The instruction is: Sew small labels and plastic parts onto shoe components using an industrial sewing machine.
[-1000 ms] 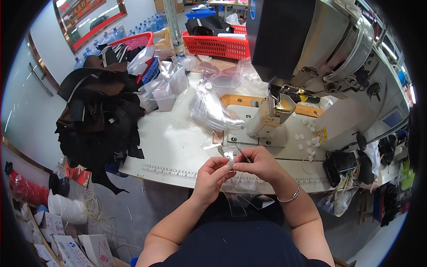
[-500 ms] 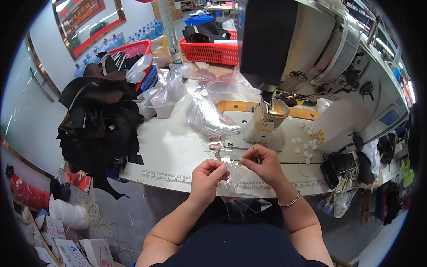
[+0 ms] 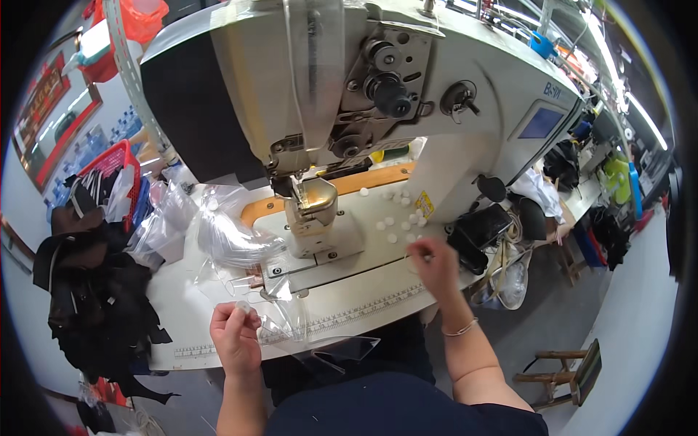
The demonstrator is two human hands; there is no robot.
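Note:
My left hand (image 3: pixel 236 338) is closed in a pinch at the table's front edge. Between its thumb and fingers is a clear plastic piece (image 3: pixel 291 320) with a small white disc at the pinched corner; the sheet trails right and over the edge. My right hand (image 3: pixel 436 269), slightly blurred, has its fingers curled beside several loose white discs (image 3: pixel 392 238). A small dark, shiny thing shows at those fingers, too unclear to name. Behind both hands stands a post-bed sewing machine (image 3: pixel 313 221). A stack of clear plastic pieces (image 3: pixel 229 236) lies left of its post.
Black material scraps (image 3: pixel 94 305) are heaped on the left. Clear plastic bags (image 3: pixel 163 221) and a red basket (image 3: pixel 116 163) stand behind them. A black box (image 3: pixel 480 232) sits at the right, with cords beside it. A wooden stool (image 3: pixel 574 374) is on the floor at right.
My hands have parted: the right has moved away to the loose discs, while the left keeps the plastic piece. The view has swung to the right and nearer the machine.

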